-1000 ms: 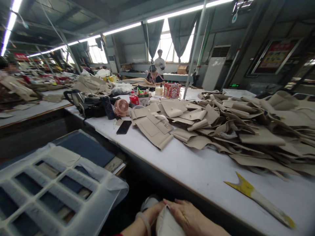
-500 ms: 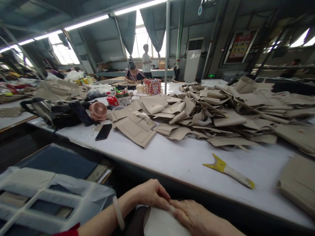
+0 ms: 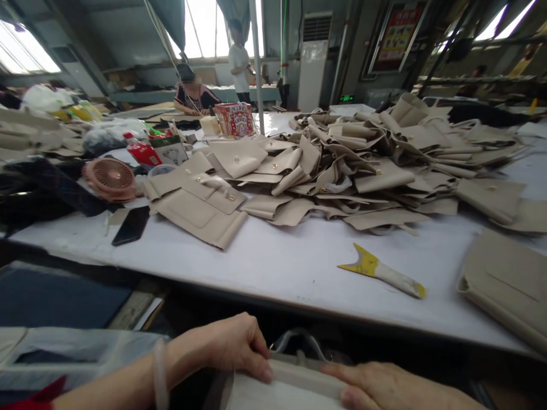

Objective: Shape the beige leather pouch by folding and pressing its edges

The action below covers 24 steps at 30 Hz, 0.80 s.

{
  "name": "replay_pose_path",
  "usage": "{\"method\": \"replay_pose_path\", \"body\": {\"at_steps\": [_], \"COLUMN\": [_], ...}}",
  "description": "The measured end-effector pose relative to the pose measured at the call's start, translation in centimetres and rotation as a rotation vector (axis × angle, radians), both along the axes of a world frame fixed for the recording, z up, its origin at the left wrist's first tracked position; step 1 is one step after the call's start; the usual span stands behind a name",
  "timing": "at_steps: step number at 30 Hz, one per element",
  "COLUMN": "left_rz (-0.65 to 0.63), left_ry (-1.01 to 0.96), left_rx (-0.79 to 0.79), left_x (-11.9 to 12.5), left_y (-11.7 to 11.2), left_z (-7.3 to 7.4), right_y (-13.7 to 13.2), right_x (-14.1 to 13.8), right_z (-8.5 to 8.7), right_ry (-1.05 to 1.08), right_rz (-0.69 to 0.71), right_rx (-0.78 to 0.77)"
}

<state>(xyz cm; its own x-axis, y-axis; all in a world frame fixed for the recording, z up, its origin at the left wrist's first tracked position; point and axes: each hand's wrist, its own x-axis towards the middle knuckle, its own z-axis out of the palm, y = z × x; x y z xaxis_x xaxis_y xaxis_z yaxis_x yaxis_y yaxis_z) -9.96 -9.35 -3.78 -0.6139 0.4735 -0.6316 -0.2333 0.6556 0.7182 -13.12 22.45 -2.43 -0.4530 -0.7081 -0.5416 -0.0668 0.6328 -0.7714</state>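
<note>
At the bottom centre, below the table's front edge, lies a pale beige handbag (image 3: 294,382), partly cut off by the frame. Its curved handle (image 3: 301,340) sticks up behind the top edge. My left hand (image 3: 241,347) pinches that edge at the left, thumb on the near face and fingers curled behind. My right hand (image 3: 371,384) grips the edge farther right, with its fingertips along the top. The hands are apart, and a stretch of the edge shows between them. The handbag's lower part is out of view.
On the white table (image 3: 273,267) lie a yellow forked tool (image 3: 384,272), a phone (image 3: 131,226), a pink fan (image 3: 111,179) and a heap of beige bag pieces (image 3: 384,176). A folded beige bag (image 3: 504,279) sits at right. Two people (image 3: 239,62) are at the back.
My hands, close together before, have moved apart along the handbag's edge. The handle now shows behind it. The view has tilted down and come nearer the table.
</note>
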Motion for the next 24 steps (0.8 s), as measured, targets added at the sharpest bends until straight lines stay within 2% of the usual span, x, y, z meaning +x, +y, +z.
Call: {"method": "replay_pose_path", "body": {"at_steps": [4,8,13,16,18,19,21,23,24], "left_rz": [-0.040,-0.058,-0.118,-0.105,-0.030,0.016,0.074,0.076,0.066], "left_ry": [0.011,0.059,0.150,0.369,0.531,0.585,0.648,0.687,0.706], "left_rx": [0.010,-0.046,-0.162,-0.152,-0.125,-0.112,-0.063,0.026,0.059], "left_x": [-0.4,-0.6,-0.9,0.2,1.8,2.8,5.1,7.3,8.2], "left_y": [0.3,1.0,2.0,2.9,3.8,4.4,5.8,7.6,8.6], "left_z": [0.1,0.0,0.4,1.0,1.3,1.4,1.1,0.4,0.0], "right_y": [-2.5,-4.8,-7.4,-7.2,-5.2,-3.7,0.0,3.1,3.9], "right_x": [-0.7,-0.8,0.1,0.5,0.9,1.4,3.4,6.9,9.0], "right_z": [0.3,0.2,-0.5,-0.8,-1.3,-1.9,-3.8,-6.7,-8.4], "right_ry": [-0.055,0.010,0.129,0.284,0.381,0.408,0.386,0.260,0.181], "right_rz": [0.205,0.326,0.327,0.262,0.037,-0.166,-0.746,-1.354,-1.524], "right_rx": [0.033,0.084,-0.010,0.006,-0.051,-0.118,-0.289,-0.401,-0.360]}}
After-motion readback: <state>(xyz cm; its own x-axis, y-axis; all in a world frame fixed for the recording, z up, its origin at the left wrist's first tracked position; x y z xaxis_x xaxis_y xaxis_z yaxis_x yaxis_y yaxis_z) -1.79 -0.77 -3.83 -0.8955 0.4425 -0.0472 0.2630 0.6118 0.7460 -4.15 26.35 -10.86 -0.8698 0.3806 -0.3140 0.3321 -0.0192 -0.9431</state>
